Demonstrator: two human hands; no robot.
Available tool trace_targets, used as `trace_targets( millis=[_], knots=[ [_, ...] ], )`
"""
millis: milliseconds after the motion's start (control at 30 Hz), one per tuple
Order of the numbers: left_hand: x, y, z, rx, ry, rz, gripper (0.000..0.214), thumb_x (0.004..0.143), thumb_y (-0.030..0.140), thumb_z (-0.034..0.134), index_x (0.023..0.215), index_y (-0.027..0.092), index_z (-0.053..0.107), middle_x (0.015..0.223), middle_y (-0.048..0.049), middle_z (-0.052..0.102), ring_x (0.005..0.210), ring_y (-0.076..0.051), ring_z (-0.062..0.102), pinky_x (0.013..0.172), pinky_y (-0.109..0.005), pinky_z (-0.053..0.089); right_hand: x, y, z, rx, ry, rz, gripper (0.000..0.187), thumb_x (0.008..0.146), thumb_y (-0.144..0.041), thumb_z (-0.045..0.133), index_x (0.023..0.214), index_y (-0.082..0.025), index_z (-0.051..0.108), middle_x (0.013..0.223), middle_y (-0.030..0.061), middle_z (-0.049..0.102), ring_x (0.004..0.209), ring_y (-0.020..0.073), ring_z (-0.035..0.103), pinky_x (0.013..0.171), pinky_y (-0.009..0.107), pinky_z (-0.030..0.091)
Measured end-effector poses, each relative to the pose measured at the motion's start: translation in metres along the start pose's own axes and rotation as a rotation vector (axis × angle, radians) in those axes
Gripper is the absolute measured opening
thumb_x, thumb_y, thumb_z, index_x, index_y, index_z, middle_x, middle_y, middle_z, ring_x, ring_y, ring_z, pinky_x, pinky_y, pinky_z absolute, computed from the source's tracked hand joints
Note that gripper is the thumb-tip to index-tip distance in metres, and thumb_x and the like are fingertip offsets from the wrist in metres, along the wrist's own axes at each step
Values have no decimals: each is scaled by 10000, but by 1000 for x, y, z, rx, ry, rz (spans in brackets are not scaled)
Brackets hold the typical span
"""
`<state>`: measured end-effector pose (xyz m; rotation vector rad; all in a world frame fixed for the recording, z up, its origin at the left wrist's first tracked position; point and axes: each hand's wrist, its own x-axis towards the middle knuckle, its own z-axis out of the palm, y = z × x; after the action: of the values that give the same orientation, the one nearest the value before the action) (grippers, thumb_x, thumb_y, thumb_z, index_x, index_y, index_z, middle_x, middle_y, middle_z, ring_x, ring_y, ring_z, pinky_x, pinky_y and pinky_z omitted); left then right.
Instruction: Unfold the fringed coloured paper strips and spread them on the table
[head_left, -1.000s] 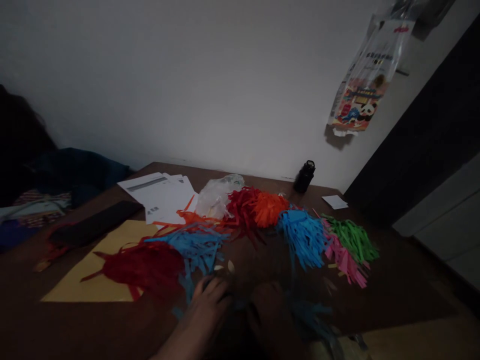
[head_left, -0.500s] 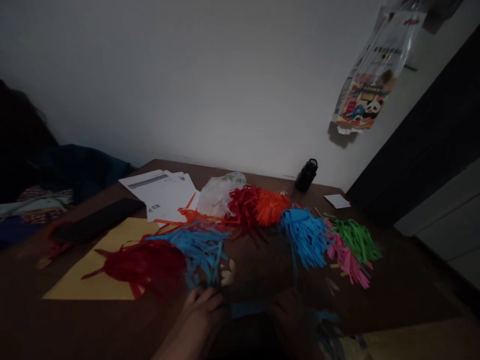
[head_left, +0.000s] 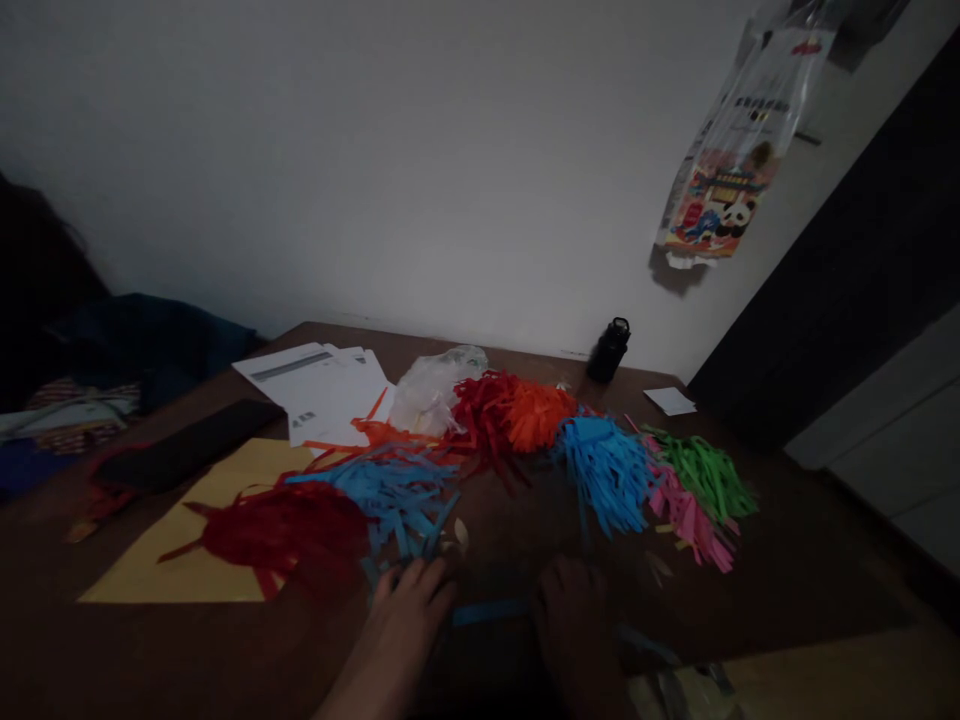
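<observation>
A narrow blue strip (head_left: 491, 611), paper or thin plastic, stretches between my two hands low at the front of the table. My left hand (head_left: 411, 605) is closed on its left end, fingers curled. My right hand (head_left: 571, 610), dim in shadow, is closed on the other end. Just beyond my left hand spreads a loose bunch of blue strips (head_left: 401, 490). A dark red tassel bunch (head_left: 289, 530) lies to its left. Farther right sits another blue tassel bunch (head_left: 606, 475). My fingertips are partly lost in the dark.
Red (head_left: 487, 410), orange (head_left: 540, 415), pink (head_left: 688, 515) and green (head_left: 705, 475) tassels lie across the table. A clear plastic bag (head_left: 431, 390), printed papers (head_left: 337, 400), a yellow envelope (head_left: 165, 560), a dark case (head_left: 191, 445) and a black bottle (head_left: 608, 352) stand around them.
Both hands stay low with the blue strip between them, and the strip now looks straighter and slightly tilted. The whole view has shifted slightly.
</observation>
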<state>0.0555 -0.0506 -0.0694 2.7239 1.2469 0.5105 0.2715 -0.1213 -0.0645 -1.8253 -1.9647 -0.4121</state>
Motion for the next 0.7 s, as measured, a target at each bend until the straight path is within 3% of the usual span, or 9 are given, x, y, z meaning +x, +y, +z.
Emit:
trace_targets(
  millis=[67,133,233,300,400,467,533,600,700],
  knots=[
    [0,-2,7,-59,39,138,246,827,80,518,894,256,676,935,-6,710,889,-203,570,817,-351,328,0,-4,0,122,48,-74,271,781,23,543,907,-208,607,909,52,630,827,235,542,757,386,402],
    [-2,1,4,-127,48,191,227,784,66,533,844,248,655,874,8,697,843,-196,566,825,-345,327,-3,-8,-2,259,63,-145,275,786,32,554,914,-203,614,934,43,633,844,200,557,731,314,426],
    [-11,8,-15,-235,-28,180,231,766,57,545,853,248,640,875,14,682,847,-196,574,847,-355,319,-8,-11,-9,391,6,-197,159,812,-62,614,888,-201,622,919,28,635,842,181,566,716,278,434],
    [-20,12,-29,-296,-103,227,208,799,102,584,908,270,637,925,27,684,880,-193,584,874,-348,321,-12,-11,-14,444,-9,-230,52,865,-248,636,883,-200,624,918,28,640,843,189,568,717,292,431],
    [-31,12,-36,-321,-111,257,229,783,120,653,940,284,631,941,41,678,896,-187,587,886,-330,338,-17,-11,-12,481,117,-343,340,972,-463,453,848,-190,614,827,26,640,760,175,555,664,295,404],
    [-36,10,-32,-317,-59,251,211,784,88,632,895,267,631,891,35,673,859,-179,587,865,-323,355,-22,-10,-6,489,207,-394,373,1016,-394,358,814,-195,600,761,9,635,709,156,541,643,286,385],
    [-37,8,-28,-324,-6,272,147,819,108,595,825,251,630,834,25,669,814,-173,587,838,-322,371,-27,-9,2,499,225,-410,320,1009,-291,372,791,-206,590,718,-7,630,684,145,537,639,279,377],
    [-36,7,-27,-355,2,293,136,844,135,575,787,244,632,819,18,672,810,-168,595,823,-317,383,-33,-7,8,516,188,-405,246,969,-239,437,773,-219,585,683,-18,617,671,145,537,640,279,375],
    [-33,5,-30,-430,-78,282,174,876,122,546,791,246,634,826,28,674,819,-146,609,803,-287,396,-37,-4,8,555,94,-353,135,903,-205,538,781,-233,587,698,-28,621,700,143,551,668,283,372]
  ],
)
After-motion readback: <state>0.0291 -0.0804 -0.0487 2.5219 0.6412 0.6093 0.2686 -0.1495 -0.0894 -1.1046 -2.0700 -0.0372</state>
